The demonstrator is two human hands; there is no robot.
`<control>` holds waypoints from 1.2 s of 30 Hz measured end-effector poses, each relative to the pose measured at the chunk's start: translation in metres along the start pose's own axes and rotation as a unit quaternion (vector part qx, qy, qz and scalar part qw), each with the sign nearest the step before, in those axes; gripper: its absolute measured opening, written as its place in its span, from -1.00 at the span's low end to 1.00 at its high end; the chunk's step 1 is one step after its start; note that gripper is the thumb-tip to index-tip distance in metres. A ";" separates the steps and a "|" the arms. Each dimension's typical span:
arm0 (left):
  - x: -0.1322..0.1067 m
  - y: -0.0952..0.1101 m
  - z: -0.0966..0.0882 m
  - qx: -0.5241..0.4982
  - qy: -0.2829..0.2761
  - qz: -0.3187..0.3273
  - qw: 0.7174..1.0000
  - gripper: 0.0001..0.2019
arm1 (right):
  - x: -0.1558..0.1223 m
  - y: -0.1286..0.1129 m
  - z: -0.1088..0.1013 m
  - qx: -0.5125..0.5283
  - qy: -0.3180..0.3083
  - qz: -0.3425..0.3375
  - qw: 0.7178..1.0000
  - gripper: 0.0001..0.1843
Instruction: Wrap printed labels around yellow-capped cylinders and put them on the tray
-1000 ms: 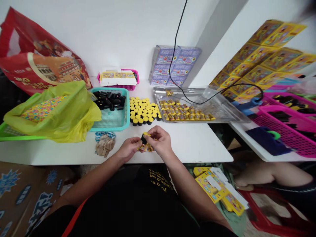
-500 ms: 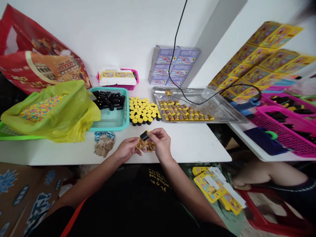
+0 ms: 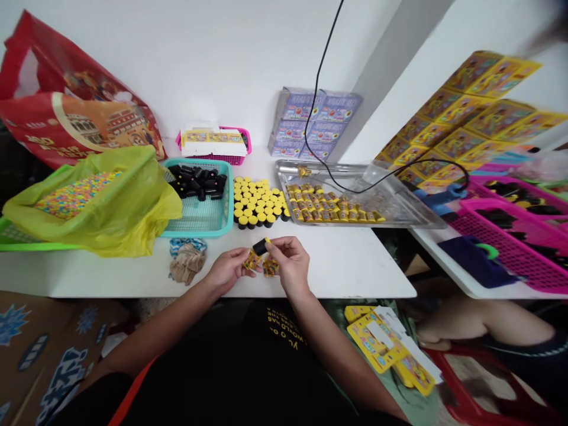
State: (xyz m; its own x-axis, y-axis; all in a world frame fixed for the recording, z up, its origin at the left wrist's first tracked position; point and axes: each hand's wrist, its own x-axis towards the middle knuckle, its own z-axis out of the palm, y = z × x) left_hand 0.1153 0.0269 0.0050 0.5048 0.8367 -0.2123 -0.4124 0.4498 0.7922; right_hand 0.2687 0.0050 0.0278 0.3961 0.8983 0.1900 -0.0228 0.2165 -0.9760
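A small black tube with a yellow end [image 3: 261, 247] sits between my hands at the middle of the white table [image 3: 350, 278]. My right hand [image 3: 288, 264] pinches it from above. My left hand [image 3: 226, 270] grips a small yellow printed wrapper [image 3: 252, 259], which seems to touch the tube's lower end. Another yellow printed wrapper [image 3: 271, 267] lies on the table just under my right hand. My fingers hide part of the tube and the first wrapper.
Straight ahead stand rows of yellow-capped black tubes [image 3: 257, 201], a teal basket of black tubes [image 3: 217, 219], and a metal tray of small wrapped items [image 3: 332, 207]. A crumpled cloth [image 3: 187, 263] lies left of my hands. A seated person's arm [image 3: 483, 319] is at lower right.
The wrappers under my hands have come apart, and one is now lifted in my left fingers. The black tube has tilted slightly, and my hands have shifted a little.
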 end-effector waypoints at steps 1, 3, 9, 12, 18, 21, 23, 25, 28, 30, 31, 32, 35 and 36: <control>0.000 0.000 0.000 -0.003 0.003 -0.001 1.000 -0.59 | 0.000 0.000 -0.001 0.001 -0.002 0.001 1.000 -0.72; 0.000 0.000 0.000 -0.006 0.006 -0.003 1.000 -0.60 | 0.001 0.001 -0.002 0.011 -0.008 0.012 1.000 -0.73; -0.001 0.002 0.001 -0.004 0.007 -0.007 1.000 -0.61 | 0.005 0.005 -0.004 0.004 -0.034 0.053 0.998 -0.73; 0.000 0.001 0.000 -0.003 0.000 -0.004 1.000 -0.59 | 0.005 0.005 -0.005 0.015 -0.050 0.065 0.997 -0.75; 0.001 -0.005 -0.004 0.006 -0.019 -0.008 1.000 -0.55 | 0.005 0.004 -0.005 0.013 -0.067 0.070 0.995 -0.76; 0.000 -0.005 -0.004 0.033 -0.022 -0.008 0.999 -0.54 | 0.002 0.003 -0.004 -0.026 -0.051 0.036 0.998 -0.71; -0.001 -0.005 -0.004 0.046 -0.024 -0.011 0.999 -0.54 | 0.001 0.003 -0.003 -0.046 -0.050 0.014 0.998 -0.69; -0.001 -0.004 -0.004 0.050 -0.026 -0.010 0.998 -0.55 | 0.000 0.003 -0.002 -0.056 -0.055 0.001 0.997 -0.67; -0.001 -0.004 -0.003 0.044 -0.030 -0.015 0.998 -0.55 | -0.002 0.003 -0.001 -0.072 -0.051 -0.007 0.996 -0.67; -0.001 -0.005 -0.002 0.038 -0.030 -0.025 0.999 -0.55 | -0.004 0.004 0.000 -0.087 -0.051 -0.014 0.995 -0.68; 0.000 -0.006 -0.001 0.034 -0.027 -0.029 0.999 -0.54 | -0.004 0.005 0.000 -0.093 -0.053 -0.017 0.994 -0.68; 0.000 -0.006 0.000 0.032 -0.021 -0.030 0.999 -0.54 | -0.005 0.005 0.000 -0.095 -0.055 -0.018 0.994 -0.68; 0.002 -0.007 0.003 0.035 0.009 -0.019 0.999 -0.55 | -0.005 0.007 0.001 -0.073 -0.052 -0.006 0.996 -0.67; 0.002 -0.007 0.003 0.036 0.016 -0.015 0.999 -0.56 | -0.005 0.008 0.001 -0.065 -0.050 -0.002 0.997 -0.67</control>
State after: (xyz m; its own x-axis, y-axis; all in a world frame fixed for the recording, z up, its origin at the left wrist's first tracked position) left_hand 0.1216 0.0248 0.0010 0.4910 0.8333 -0.2539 -0.3406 0.4519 0.8245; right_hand 0.2663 0.0029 0.0191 0.3032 0.9322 0.1976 0.1000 0.1751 -0.9795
